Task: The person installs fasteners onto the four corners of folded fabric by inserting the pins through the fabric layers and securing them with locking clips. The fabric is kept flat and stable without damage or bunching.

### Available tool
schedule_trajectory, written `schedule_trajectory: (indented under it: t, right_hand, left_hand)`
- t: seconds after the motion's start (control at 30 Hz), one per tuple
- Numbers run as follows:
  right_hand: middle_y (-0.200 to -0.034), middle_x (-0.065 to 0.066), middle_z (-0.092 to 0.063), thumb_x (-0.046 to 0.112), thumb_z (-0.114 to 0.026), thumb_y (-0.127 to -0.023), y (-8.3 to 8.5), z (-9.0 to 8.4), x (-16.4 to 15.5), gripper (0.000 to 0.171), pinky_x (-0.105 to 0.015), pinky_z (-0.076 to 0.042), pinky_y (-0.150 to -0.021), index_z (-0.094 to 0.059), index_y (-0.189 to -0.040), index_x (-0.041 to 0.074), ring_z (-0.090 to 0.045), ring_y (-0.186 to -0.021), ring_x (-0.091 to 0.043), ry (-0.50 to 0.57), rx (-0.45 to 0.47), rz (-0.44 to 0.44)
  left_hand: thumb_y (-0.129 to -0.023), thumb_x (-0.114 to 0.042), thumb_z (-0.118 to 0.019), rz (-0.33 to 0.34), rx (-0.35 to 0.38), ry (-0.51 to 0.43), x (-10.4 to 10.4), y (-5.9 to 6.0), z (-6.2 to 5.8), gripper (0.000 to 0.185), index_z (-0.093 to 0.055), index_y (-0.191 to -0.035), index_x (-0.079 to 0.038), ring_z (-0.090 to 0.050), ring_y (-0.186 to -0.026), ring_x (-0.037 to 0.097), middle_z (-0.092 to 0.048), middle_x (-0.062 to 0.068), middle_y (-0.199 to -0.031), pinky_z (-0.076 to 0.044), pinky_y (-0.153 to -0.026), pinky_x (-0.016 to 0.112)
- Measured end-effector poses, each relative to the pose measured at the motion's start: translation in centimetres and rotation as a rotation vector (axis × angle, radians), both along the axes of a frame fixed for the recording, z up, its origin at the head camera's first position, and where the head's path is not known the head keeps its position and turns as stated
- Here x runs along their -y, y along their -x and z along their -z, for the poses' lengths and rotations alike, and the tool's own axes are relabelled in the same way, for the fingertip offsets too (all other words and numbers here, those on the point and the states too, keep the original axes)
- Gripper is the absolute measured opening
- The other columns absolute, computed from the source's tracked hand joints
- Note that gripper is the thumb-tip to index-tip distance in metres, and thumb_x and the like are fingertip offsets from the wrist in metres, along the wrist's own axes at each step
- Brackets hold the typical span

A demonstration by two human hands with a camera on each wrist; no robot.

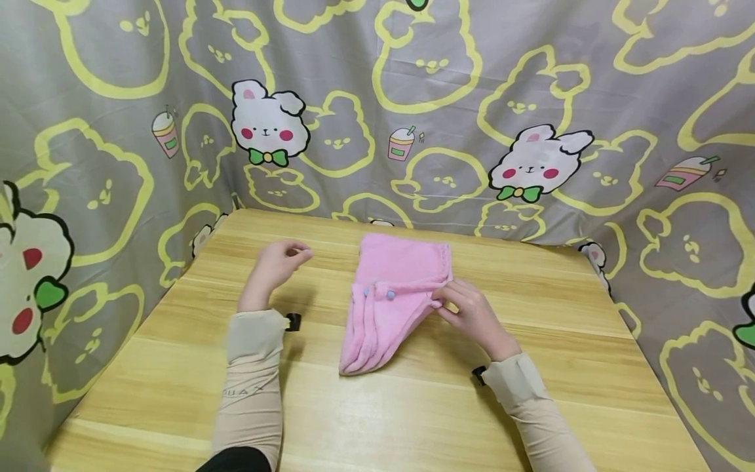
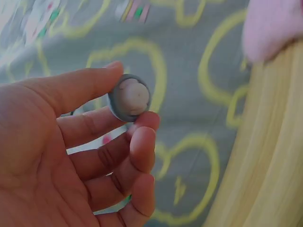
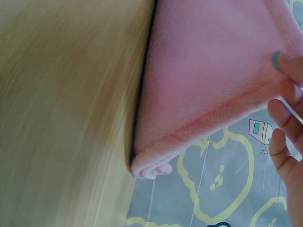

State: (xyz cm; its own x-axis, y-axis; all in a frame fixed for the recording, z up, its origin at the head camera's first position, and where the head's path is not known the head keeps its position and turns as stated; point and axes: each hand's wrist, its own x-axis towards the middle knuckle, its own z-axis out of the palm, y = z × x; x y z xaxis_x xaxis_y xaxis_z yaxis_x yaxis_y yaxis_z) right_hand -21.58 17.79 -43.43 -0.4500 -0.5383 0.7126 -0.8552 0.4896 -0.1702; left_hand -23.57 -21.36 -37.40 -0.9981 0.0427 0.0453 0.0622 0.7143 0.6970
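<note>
A pink plush cloth piece (image 1: 407,259), folded in layers, stands partly raised on the wooden table. Two small blue round discs (image 1: 390,295) show along its fold. My right hand (image 1: 470,308) pinches the cloth's right corner; in the right wrist view the thumb presses a blue disc (image 3: 277,61) against the fabric. To the left of the cloth and apart from it, my left hand (image 1: 277,265) is raised over the table. Between its thumb and index finger it pinches a small round disc (image 2: 135,97) with a blue-grey rim and a whitish raised middle.
The wooden table (image 1: 366,419) runs back to a grey curtain (image 1: 348,72) with yellow outlines and white rabbit faces, which hangs behind and on both sides. Black straps or mounts (image 1: 293,322) show at the wrists, over beige sleeves (image 1: 253,387).
</note>
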Motion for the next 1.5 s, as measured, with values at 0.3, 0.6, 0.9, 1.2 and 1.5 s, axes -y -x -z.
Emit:
schedule_trajectory:
  t: [0.3,0.6,0.9,1.2,1.5]
  right_hand:
    - [-0.081,0.001,-0.067,0.027,-0.059,-0.098,0.1,0.0,0.0,0.024,-0.024,-0.045,-0.079,-0.068,-0.085,0.009,-0.059,-0.078,-0.013,0.015,-0.015,-0.012]
    - [-0.081,0.000,-0.067,0.012,-0.071,-0.087,0.0,-0.1,0.1,0.005,-0.027,-0.048,-0.078,-0.068,-0.085,0.008,-0.059,-0.078,-0.014,0.011,0.001,-0.015]
    - [-0.081,-0.001,-0.069,-0.001,-0.081,-0.069,0.0,0.1,0.1,0.021,-0.032,-0.051,-0.076,-0.068,-0.084,0.009,-0.061,-0.077,-0.014,0.016,0.004,-0.027]
    - [-0.085,-0.002,-0.071,0.008,-0.076,-0.080,0.0,0.0,0.1,0.008,-0.030,-0.049,-0.081,-0.069,-0.086,0.009,-0.063,-0.081,-0.017,0.011,0.020,-0.039]
    - [-0.085,-0.002,-0.070,0.003,-0.078,-0.074,0.0,0.0,0.0,0.015,-0.025,-0.046,-0.085,-0.069,-0.086,0.009,-0.062,-0.082,-0.016,0.009,0.028,-0.032]
  left_hand:
    - [-0.100,-0.027,-0.053,0.178,-0.006,-0.101,-7.6,1.1,1.4,0.030,-0.064,-0.118,-0.005,-0.069,-0.087,0.030,-0.070,0.018,-0.103,-0.054,-0.072,0.030]
    - [-0.102,-0.017,-0.048,0.247,0.000,-0.294,-14.1,0.1,3.2,0.027,-0.063,-0.121,-0.007,-0.067,-0.086,0.023,-0.069,0.014,-0.104,-0.056,-0.078,0.033]
    - [-0.102,-0.020,-0.049,0.280,0.086,-0.496,-18.5,-1.2,4.8,0.027,-0.061,-0.123,-0.008,-0.065,-0.079,0.019,-0.069,0.017,-0.091,-0.053,-0.071,0.029]
    - [-0.103,-0.022,-0.049,0.255,0.154,-0.631,-19.4,-1.8,5.1,0.028,-0.060,-0.125,-0.009,-0.060,-0.075,0.010,-0.065,0.007,-0.090,-0.052,-0.070,0.027]
    - [-0.102,-0.023,-0.050,0.269,0.131,-0.617,-19.4,-1.8,5.0,0.027,-0.060,-0.125,-0.012,-0.063,-0.078,0.015,-0.067,0.014,-0.093,-0.053,-0.070,0.029]
